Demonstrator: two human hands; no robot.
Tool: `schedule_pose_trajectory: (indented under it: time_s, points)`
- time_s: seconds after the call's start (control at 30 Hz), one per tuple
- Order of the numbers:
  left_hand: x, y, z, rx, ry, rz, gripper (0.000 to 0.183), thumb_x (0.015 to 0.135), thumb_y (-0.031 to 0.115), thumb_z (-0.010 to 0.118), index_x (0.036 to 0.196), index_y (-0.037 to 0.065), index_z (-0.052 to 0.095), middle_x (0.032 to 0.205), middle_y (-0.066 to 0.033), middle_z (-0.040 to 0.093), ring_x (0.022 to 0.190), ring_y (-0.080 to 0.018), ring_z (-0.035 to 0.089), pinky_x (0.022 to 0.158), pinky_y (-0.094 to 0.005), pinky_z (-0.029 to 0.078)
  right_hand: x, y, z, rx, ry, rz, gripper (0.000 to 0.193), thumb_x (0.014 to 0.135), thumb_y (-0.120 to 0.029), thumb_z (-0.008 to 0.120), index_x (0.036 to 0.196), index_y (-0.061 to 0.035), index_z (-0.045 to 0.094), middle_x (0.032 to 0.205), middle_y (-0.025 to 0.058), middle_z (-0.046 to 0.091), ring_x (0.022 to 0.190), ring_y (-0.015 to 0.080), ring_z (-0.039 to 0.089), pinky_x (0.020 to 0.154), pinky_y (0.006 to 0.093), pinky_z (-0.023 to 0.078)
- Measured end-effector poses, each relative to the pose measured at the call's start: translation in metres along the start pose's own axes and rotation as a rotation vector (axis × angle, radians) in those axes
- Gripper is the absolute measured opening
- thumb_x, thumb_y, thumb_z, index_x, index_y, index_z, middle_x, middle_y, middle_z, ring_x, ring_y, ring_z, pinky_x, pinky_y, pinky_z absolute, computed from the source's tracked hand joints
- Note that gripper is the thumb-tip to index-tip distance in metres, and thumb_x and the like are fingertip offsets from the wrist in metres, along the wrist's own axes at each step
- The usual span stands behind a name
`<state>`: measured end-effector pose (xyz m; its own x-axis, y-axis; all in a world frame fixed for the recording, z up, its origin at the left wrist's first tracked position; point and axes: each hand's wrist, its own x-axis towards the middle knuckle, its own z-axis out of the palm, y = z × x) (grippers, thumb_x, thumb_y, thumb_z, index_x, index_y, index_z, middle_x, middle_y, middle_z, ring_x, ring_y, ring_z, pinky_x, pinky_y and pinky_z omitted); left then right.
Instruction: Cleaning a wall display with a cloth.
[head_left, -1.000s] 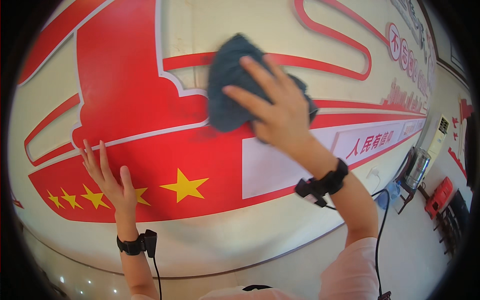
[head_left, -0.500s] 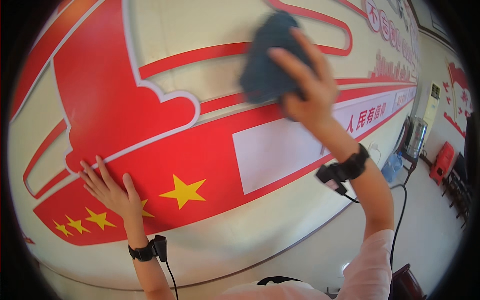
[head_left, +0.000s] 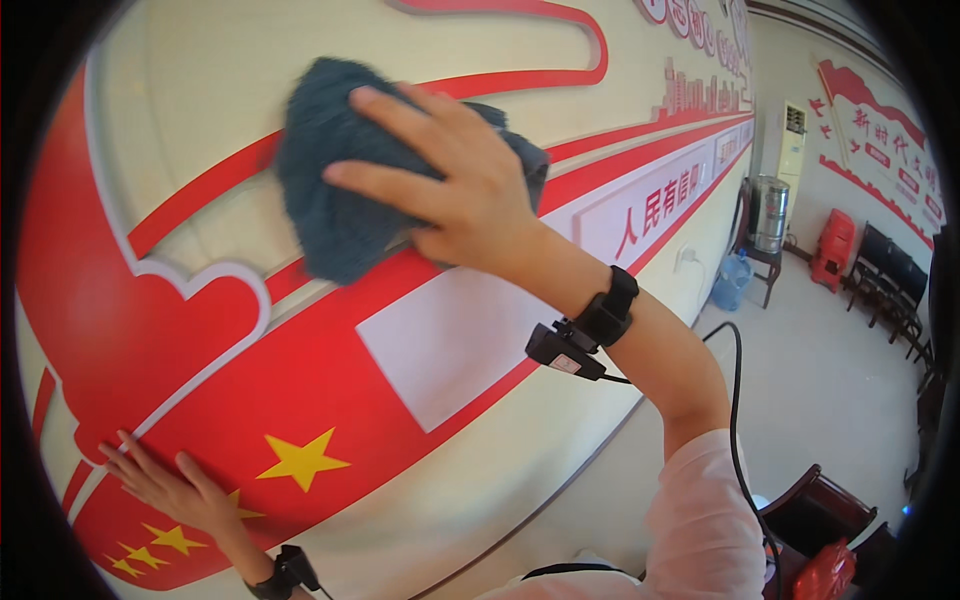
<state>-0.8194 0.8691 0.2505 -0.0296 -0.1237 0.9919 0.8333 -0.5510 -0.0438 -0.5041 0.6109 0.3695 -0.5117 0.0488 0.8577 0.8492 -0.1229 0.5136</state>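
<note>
My right hand point(head_left: 455, 185) presses a dark blue-grey cloth point(head_left: 340, 170) against the cream wall point(head_left: 200, 100), over raised red trim strips. Its index and middle fingers stretch across the cloth, which bunches under the palm. Lower left, my left hand point(head_left: 175, 490) rests flat with fingers spread on a red wall panel point(head_left: 310, 400), close to the white-edged rim of a red raised shape point(head_left: 180, 290). Yellow stars point(head_left: 304, 458) sit on the panel beside that hand. A blank white rectangle point(head_left: 450, 350) lies below the cloth. Both wrists wear black straps with small cabled devices.
Farther along the wall is a white strip with red lettering point(head_left: 655, 205). Toward the far right stand a metal water dispenser point(head_left: 769, 212), a blue water bottle point(head_left: 733, 282), a red plastic item point(head_left: 832, 250) and dark chairs point(head_left: 890, 265). A black cable point(head_left: 738, 420) hangs beside my right arm.
The view has turned right, bringing more of the room into sight. My right hand and the cloth have moved left relative to the wall. My left hand stays on the red panel.
</note>
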Motion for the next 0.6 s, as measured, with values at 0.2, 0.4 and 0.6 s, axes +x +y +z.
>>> schedule_pose_trajectory:
  time_s: [0.2, 0.4, 0.6]
  points:
    - [-0.004, -0.001, 0.007, -0.001, 0.010, 0.012, 0.063, 0.093, 0.054, 0.035, 0.144, 0.017, 0.035, 0.150, -0.0111, 0.033, 0.138, -0.0337, 0.030, 0.109, -0.0567, 0.026, -0.058, 0.092, -0.057, -0.177, 0.013, 0.125, 0.064, 0.049, 0.003, 0.065, 0.109, -0.0186, 0.068, 0.130, 0.0144, 0.055, 0.113, 0.0342, 0.057, 0.090, 0.0389, 0.048]
    - [-0.004, -0.001, 0.004, 0.023, 0.027, -0.029, 0.061, 0.095, 0.053, 0.028, 0.145, 0.017, 0.033, 0.151, -0.0093, 0.031, 0.139, -0.0328, 0.028, 0.109, -0.0570, 0.026, -0.107, 0.165, -0.108, -0.292, 0.035, 0.308, 0.061, 0.055, 0.007, 0.056, 0.113, -0.0134, 0.066, 0.131, 0.0159, 0.052, 0.115, 0.0343, 0.055, 0.095, 0.0384, 0.047]
    - [0.002, 0.010, 0.003, -0.050, -0.002, -0.017, 0.056, 0.097, 0.046, 0.029, 0.145, 0.017, 0.032, 0.153, -0.0081, 0.027, 0.142, -0.0308, 0.023, 0.112, -0.0565, 0.019, -0.091, 0.155, -0.111, -0.330, 0.074, 0.263, 0.062, 0.053, 0.007, 0.059, 0.111, -0.0128, 0.067, 0.131, 0.0155, 0.053, 0.113, 0.0362, 0.056, 0.094, 0.0403, 0.048]
